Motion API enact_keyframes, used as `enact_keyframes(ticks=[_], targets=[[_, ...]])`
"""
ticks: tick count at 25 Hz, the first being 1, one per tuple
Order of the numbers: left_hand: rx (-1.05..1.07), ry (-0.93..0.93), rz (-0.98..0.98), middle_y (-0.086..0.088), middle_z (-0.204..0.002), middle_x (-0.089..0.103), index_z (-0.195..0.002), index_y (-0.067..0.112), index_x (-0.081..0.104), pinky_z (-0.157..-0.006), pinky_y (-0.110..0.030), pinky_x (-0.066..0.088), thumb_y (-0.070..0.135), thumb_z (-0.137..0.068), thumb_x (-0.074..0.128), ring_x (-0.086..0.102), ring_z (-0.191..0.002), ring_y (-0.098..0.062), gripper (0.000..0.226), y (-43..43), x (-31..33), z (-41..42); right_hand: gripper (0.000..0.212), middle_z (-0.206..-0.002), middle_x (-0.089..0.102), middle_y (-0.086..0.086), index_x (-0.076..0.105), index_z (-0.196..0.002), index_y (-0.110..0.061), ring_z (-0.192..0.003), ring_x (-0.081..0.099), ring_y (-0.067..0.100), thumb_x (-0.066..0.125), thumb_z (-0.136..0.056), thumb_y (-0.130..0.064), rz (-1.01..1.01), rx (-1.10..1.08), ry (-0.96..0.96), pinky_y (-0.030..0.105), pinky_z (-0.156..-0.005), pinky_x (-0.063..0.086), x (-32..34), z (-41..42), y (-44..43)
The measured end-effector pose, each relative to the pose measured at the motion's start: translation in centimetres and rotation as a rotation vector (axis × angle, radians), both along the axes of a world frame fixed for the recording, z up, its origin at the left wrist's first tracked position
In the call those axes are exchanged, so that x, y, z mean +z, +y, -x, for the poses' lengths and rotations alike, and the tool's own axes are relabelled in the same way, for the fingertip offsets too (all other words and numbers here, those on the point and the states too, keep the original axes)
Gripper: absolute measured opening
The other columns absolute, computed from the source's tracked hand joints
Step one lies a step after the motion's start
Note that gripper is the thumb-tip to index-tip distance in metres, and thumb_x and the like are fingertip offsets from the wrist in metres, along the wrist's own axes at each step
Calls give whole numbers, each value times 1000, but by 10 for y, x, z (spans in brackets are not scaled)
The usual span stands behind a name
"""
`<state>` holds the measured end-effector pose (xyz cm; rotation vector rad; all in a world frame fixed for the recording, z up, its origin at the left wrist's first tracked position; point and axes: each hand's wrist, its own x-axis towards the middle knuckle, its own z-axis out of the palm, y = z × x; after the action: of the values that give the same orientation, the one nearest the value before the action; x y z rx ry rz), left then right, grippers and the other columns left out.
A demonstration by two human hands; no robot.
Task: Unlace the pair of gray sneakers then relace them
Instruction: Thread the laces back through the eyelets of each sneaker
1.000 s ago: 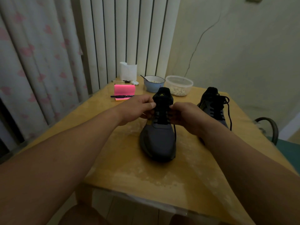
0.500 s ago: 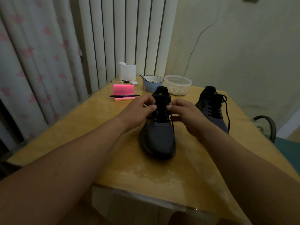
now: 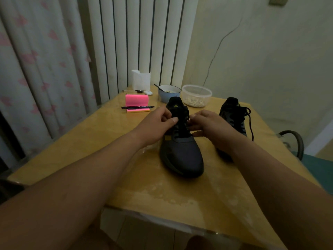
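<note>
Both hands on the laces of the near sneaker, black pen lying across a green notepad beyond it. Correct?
Not quite: the notepad is pink, not green; the head view shows it. The rest holds: left hand and right hand hold the laces of the near sneaker, black pen across the notepad.

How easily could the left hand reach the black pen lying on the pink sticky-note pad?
Probably yes: the black pen lies uncovered on the pink sticky-note pad, with bare yellow table between it and the left hand, which must first release the black lace.
</note>
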<state>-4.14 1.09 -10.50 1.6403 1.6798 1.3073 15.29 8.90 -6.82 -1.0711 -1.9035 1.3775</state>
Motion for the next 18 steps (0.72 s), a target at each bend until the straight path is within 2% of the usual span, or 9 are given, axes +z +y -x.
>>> enact_keyframes(ticks=[3,7,10,13,15,18], targets=[[12,-88,-35,-13,-100,68,-107,14,62,-85,-46,61,26,-104,65,68,-95,-29,13,-1,-5,-6,25,-111,76,11,66,-121,-7,-100,75,19,64,-104,-24,-40,70,-15,36,-85,59,-6,-5,2],[-24,-210,-45,-3,-94,66,-102,13,61,-78,-30,56,18,-106,60,65,-87,-13,7,0,-5,-8,23,-105,73,15,66,-117,0,-95,71,23,64,-103,-18,-68,76,22,38,-83,57,-7,-1,4],[-7,-201,-69,-6,-91,64,-96,17,57,-79,-38,56,15,-107,56,62,-85,-18,12,0,-3,-2,16,-102,72,16,67,-109,-4,-94,69,25,62,-103,-18,-50,73,30,39,-83,55,-14,-1,-2],[63,-190,-91,-11,-89,73,-97,17,54,-84,-48,60,15,-109,52,70,-87,-31,12,3,-2,2,13,-99,70,13,66,-108,-6,-93,67,26,58,-104,-15,-49,14,88,41,-83,54,-24,4,-11],[89,-220,-92,-14,-89,75,-103,12,54,-84,-48,62,16,-109,50,73,-89,-33,8,5,-1,4,14,-99,69,13,65,-109,-5,-92,66,26,55,-105,-15,-51,-57,120,40,-82,55,-30,11,-17],[10,-250,-47,-11,-95,73,-107,9,60,-84,-40,60,18,-109,54,70,-87,-22,11,3,-4,6,16,-101,71,15,65,-108,-7,-95,68,34,56,-106,-21,-117,-109,123,47,-84,58,-36,14,-21]])
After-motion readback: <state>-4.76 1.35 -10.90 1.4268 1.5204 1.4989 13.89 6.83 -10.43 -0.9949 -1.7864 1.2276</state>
